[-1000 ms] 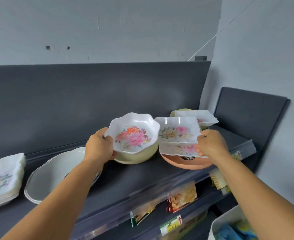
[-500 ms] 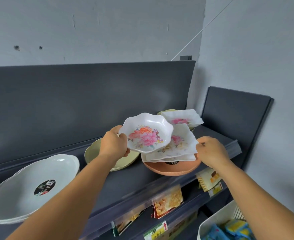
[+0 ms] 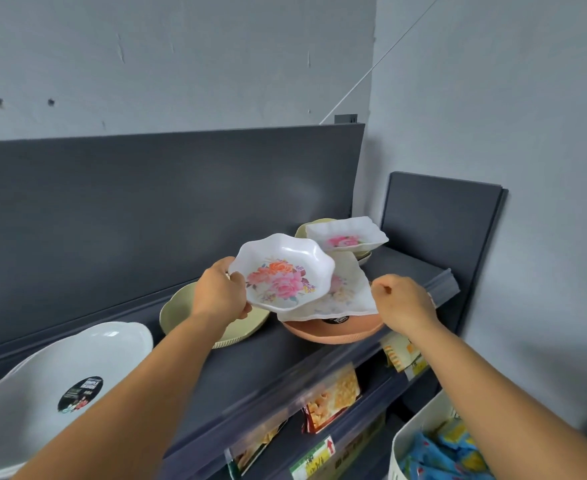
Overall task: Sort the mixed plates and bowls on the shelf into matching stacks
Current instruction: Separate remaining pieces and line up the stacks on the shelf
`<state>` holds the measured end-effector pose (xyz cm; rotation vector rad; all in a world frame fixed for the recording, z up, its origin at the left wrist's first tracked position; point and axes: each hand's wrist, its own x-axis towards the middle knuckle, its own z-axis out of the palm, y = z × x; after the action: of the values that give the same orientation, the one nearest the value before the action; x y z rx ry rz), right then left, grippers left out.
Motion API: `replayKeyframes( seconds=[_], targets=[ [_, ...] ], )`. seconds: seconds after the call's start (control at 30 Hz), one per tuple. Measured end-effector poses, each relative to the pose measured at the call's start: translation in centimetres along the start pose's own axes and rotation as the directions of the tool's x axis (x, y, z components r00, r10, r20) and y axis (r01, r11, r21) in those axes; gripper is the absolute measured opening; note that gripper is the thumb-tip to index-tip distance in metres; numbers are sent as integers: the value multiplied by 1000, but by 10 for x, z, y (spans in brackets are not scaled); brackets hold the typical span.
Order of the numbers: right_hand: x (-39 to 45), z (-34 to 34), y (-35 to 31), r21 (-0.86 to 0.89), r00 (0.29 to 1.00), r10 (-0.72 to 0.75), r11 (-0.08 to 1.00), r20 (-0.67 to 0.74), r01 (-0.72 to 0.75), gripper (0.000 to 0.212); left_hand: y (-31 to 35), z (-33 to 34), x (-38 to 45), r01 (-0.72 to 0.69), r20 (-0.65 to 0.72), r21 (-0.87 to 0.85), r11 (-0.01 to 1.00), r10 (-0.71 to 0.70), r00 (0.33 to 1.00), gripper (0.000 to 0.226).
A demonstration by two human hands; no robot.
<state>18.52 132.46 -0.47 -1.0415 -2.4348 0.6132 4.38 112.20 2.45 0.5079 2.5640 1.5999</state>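
Observation:
My left hand [image 3: 221, 292] grips the left rim of a white scalloped bowl [image 3: 281, 271] with a pink and orange flower print, held tilted in the air. The bowl overlaps a small stack of square floral plates [image 3: 349, 296] that lies on an orange plate [image 3: 337, 336]. My right hand [image 3: 404, 304] is curled into a fist at the square plates' right corner, with nothing seen between its fingers. A pale green bowl [image 3: 184, 315] sits on the shelf behind my left wrist. At the back right, a square floral bowl [image 3: 345, 237] rests on another green bowl [image 3: 311, 226].
Large white oval plates [image 3: 43, 375] with a black sticker lie at the left of the dark shelf [image 3: 268, 362]. A dark side panel [image 3: 441, 230] closes the shelf's right end. Snack packets [image 3: 333, 393] hang below. A white basket [image 3: 413, 441] of packets stands at the lower right.
My left hand lifted the scalloped bowl off the green bowl and carried it right, over the square plates. My right hand lowered the square plates onto the orange plate and eased off them.

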Motion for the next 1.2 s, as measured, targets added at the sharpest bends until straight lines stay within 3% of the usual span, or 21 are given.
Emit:
replayKeyframes(
  seconds=[0.07,0.2,0.37,0.57,0.67,0.87,1.03,1.2],
  targets=[
    [-6,2,-8,48,998,-51,997,-25,52,34,-2,-4,-1,-2,2,-3,1000,2,1000,41],
    [-22,5,-44,164,986,-153,976,68,140,34,-7,-15,-5,12,3,-32,999,-11,1000,42],
    [-38,17,-84,450,967,-149,892,205,42,31,-18,-33,-9,47,-11,-72,996,-48,999,34],
    [-47,46,-120,535,946,-156,845,285,-22,36,-35,-71,-17,-21,-172,62,998,31,985,20],
    [-49,63,-139,554,931,-216,832,294,18,36,-45,-91,-26,22,-255,58,998,-7,967,21],
    [-69,82,-192,636,854,-392,765,343,96,37,-68,-141,-60,138,-457,-47,989,-144,878,23],
    [-109,99,-241,680,733,-559,710,387,183,43,-91,-197,-103,209,-594,15,978,-160,788,32],
    [-160,115,-294,708,610,-678,658,410,255,24,-115,-257,-148,264,-700,-69,962,-235,674,36]
  ],
)
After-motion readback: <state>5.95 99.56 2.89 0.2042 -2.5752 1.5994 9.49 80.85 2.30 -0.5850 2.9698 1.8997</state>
